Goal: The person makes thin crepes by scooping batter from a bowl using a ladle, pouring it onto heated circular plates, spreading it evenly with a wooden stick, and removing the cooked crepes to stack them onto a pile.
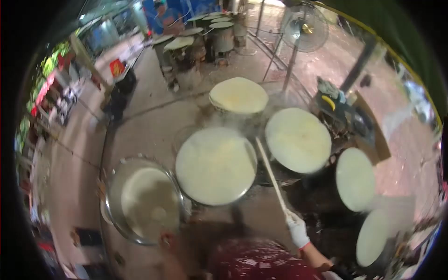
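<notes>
My right hand [297, 228], in a white glove, is closed around the near end of a long, pale wooden stick [272, 179]. The stick points forward and passes between two round griddles covered with pale batter sheets: a large one [216, 165] on its left and another [298, 140] on its right. At the lower left is a wide metal pot [111, 205] holding cream-coloured liquid. Near its front rim, my left hand [171, 261] is a brownish blur beside a small red thing [167, 240]; its fingers do not show clearly.
Another covered griddle [239, 95] steams ahead, and two more [355, 179] stand at right. A standing fan [305, 29] rises beyond, near a cardboard box [373, 126] and a yellow banana-shaped item [328, 102]. Farther back, a person [168, 18] stands behind several similar round tops.
</notes>
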Demonstrator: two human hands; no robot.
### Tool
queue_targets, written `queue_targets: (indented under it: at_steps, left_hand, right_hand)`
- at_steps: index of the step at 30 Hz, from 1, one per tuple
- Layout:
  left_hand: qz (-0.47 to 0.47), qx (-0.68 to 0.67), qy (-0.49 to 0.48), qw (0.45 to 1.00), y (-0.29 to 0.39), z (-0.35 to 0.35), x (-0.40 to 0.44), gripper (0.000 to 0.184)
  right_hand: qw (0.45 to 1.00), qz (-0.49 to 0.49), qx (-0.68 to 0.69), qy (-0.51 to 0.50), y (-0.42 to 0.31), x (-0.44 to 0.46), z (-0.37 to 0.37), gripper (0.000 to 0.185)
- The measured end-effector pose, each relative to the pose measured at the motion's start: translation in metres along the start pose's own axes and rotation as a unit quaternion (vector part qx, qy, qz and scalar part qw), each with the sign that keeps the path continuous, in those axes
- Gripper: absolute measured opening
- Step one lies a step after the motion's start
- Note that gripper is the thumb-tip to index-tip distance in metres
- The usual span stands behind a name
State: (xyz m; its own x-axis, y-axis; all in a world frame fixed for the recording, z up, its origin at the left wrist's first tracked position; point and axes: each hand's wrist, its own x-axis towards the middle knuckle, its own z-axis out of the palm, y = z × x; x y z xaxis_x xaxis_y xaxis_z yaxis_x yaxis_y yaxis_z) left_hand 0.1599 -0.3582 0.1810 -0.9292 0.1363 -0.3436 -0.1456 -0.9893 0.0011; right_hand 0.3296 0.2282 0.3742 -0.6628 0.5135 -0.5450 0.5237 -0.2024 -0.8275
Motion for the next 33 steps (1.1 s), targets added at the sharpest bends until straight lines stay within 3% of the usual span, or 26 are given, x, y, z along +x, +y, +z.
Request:
queue_targets:
  at_steps: [1,3,5,6,10,12,13,14,15,17,19,20,23,24,27,29,30,32,33]
  left_hand:
    - [-0.008,-0.015,-0.084,0.996,-0.091,0.021,-0.014,0.013]
    - [0.005,0.098,-0.099,0.99,-0.134,0.036,-0.035,0.016]
    - [0.0,0.216,-0.114,0.97,-0.152,0.047,-0.045,0.02]
    - [0.002,0.241,-0.115,0.964,-0.153,0.046,-0.047,0.021]
    - [0.043,0.198,-0.055,0.978,-0.128,0.023,-0.04,0.026]
    - [0.021,0.319,0.108,0.941,-0.179,0.128,-0.073,0.026]
    - [0.036,0.322,0.026,0.946,-0.171,0.119,-0.072,0.022]
    - [0.052,0.319,-0.062,0.944,-0.16,0.097,-0.063,0.019]
    - [0.056,0.261,-0.056,0.962,-0.149,0.086,-0.053,0.019]
    - [0.061,0.137,-0.044,0.988,-0.132,0.075,-0.052,0.021]
    - [0.079,0.133,-0.045,0.987,-0.127,0.076,-0.058,0.022]
    - [0.087,0.128,-0.044,0.987,-0.134,0.081,-0.062,0.023]
    - [0.03,0.051,-0.117,0.991,-0.16,0.112,-0.078,0.022]
    - [0.016,0.069,-0.101,0.992,-0.149,0.108,-0.075,0.025]
    - [0.094,0.237,-0.058,0.965,-0.141,0.106,-0.072,0.029]
    - [0.086,0.32,-0.013,0.943,-0.121,0.108,-0.071,0.025]
    - [0.127,0.433,0.036,0.892,-0.113,0.084,-0.058,0.023]
    - [0.104,0.189,-0.043,0.976,-0.15,0.129,-0.072,0.01]
    - [0.003,0.093,-0.112,0.989,-0.147,0.147,-0.07,0.009]
  right_hand:
    - [0.995,-0.101,-0.007,0.004,0.015,0.028,-0.025,0.038]
    - [0.98,-0.187,-0.061,-0.016,0.023,0.057,-0.079,0.039]
    - [0.993,-0.115,0.023,-0.02,0.037,0.032,-0.092,0.039]
    - [0.996,-0.09,-0.003,-0.004,0.038,0.023,-0.096,0.04]
    - [1.0,0.006,-0.004,0.008,0.043,0.026,-0.09,0.04]
    - [0.972,-0.218,-0.083,0.034,0.07,0.05,-0.096,0.039]
    - [0.982,-0.18,-0.048,0.027,0.071,0.046,-0.091,0.038]
    - [0.99,-0.14,-0.013,0.022,0.072,0.042,-0.087,0.036]
    - [0.999,-0.044,0.009,0.015,0.062,0.038,-0.082,0.035]
    - [0.994,-0.111,0.01,0.005,0.1,0.051,-0.077,0.036]
    - [0.988,-0.151,0.027,-0.006,0.112,0.057,-0.076,0.035]
    - [0.998,-0.04,0.034,-0.019,0.088,0.039,-0.078,0.036]
    - [1.0,-0.022,0.011,-0.019,0.079,0.03,-0.082,0.035]
    - [0.999,-0.004,0.02,-0.03,0.071,0.024,-0.082,0.037]
    - [0.997,-0.064,-0.003,-0.031,0.077,0.029,-0.081,0.039]
    - [0.991,-0.129,-0.006,-0.023,0.102,0.044,-0.081,0.039]
    - [0.985,-0.169,-0.04,-0.001,0.108,0.053,-0.081,0.041]
    - [0.993,-0.121,-0.007,-0.008,0.096,0.03,-0.074,0.04]
    - [0.994,-0.105,0.033,-0.022,0.1,0.035,-0.064,0.04]
